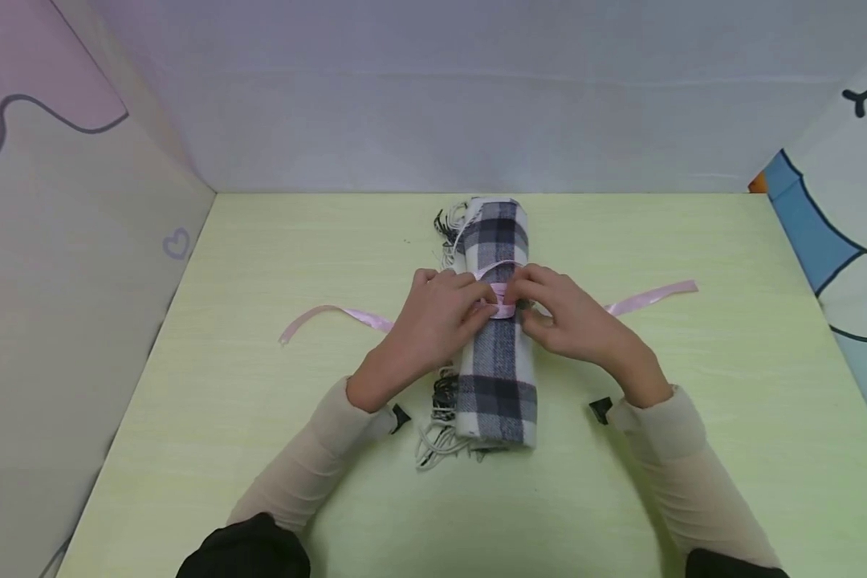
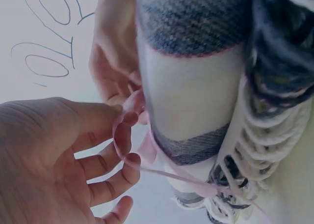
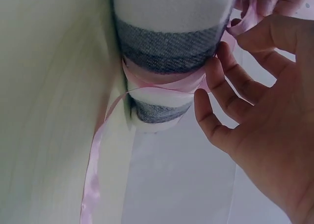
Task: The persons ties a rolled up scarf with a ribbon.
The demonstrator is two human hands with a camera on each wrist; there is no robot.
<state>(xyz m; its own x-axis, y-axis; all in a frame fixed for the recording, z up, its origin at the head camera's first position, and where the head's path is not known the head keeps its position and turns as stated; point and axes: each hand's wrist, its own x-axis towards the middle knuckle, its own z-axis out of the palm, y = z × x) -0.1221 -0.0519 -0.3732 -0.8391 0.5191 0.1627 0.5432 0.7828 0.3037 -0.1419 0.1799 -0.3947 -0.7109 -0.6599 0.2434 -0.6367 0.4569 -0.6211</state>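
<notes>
A rolled plaid scarf (image 1: 496, 353) in white, grey and black lies lengthwise on the table, its fringe (image 1: 444, 401) spilling out on the left. Round its middle runs a pink satin ribbon (image 1: 504, 311). My left hand (image 1: 437, 313) pinches a loop of this ribbon on top of the roll, between thumb and index finger in the left wrist view. Close beside it, my right hand (image 1: 567, 313) pinches the ribbon too, its other fingers (image 3: 211, 121) spread at the roll's side. The knot area is partly hidden by the fingertips.
One loose ribbon tail (image 1: 332, 310) stretches left over the pale yellow table (image 1: 657, 482), another ribbon tail (image 1: 653, 297) to the right. A whitish wall (image 1: 477, 120) stands behind, with printed side panels (image 1: 65, 281) at both sides.
</notes>
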